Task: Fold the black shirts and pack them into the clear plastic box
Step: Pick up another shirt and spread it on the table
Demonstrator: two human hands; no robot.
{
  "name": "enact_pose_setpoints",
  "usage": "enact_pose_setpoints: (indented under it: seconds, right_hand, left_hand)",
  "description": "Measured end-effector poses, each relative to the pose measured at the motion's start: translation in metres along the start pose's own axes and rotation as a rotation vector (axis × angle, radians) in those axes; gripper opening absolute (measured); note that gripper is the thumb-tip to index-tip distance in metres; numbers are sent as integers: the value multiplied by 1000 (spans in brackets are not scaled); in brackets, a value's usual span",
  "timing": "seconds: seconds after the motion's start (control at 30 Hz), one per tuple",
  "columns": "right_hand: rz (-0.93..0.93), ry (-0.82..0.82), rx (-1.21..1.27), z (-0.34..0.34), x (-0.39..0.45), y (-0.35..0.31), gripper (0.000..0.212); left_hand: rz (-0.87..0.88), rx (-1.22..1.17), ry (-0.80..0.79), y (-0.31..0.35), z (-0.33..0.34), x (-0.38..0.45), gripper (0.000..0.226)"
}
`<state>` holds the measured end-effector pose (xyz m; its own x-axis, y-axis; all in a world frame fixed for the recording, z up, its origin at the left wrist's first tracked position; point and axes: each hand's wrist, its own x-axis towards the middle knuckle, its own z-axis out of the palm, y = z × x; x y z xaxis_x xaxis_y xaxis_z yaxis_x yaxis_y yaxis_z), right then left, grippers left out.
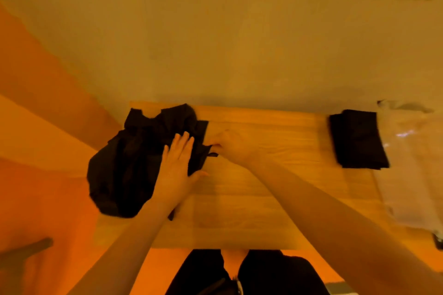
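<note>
A heap of crumpled black shirts (pixel 129 163) lies on the left part of the wooden table (pixel 263 199). My left hand (pixel 176 165) rests flat on the heap's right side, fingers straight. My right hand (pixel 227 143) is just right of it, fingers curled and pinching a bit of black cloth at the heap's edge. A folded black shirt (pixel 357 139) lies at the table's right end, beside the clear plastic box (pixel 412 163), which is blurred and partly out of view.
A pale wall stands right behind the table's far edge. Orange floor shows to the left and below. A dark bar (pixel 26 251) juts in at the lower left. My dark-clothed legs (pixel 247 273) are under the near edge.
</note>
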<state>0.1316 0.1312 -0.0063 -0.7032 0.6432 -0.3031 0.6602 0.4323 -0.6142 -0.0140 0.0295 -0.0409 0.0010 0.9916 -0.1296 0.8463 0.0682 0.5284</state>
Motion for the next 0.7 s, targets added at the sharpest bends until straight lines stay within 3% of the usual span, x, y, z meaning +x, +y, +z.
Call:
enact_pose_setpoints:
  seconds: [0.1, 0.17, 0.33, 0.53, 0.7]
  right_hand:
    - [76, 35, 58, -49, -29, 7, 22]
    - [124, 62, 118, -79, -46, 15, 19]
    - [186, 185, 284, -140, -81, 27, 15]
    - [129, 258, 368, -203, -110, 12, 13]
    - [39, 449, 566, -246, -124, 5, 7]
  left_hand:
    - [-30, -393, -102, 49, -22, 29, 36]
    - [-8, -483, -94, 74, -35, 47, 9]
    - [1, -686, -156, 128, -63, 82, 15]
    - [109, -814, -225, 190, -93, 104, 11]
    - [119, -993, -104, 235, -136, 123, 16]
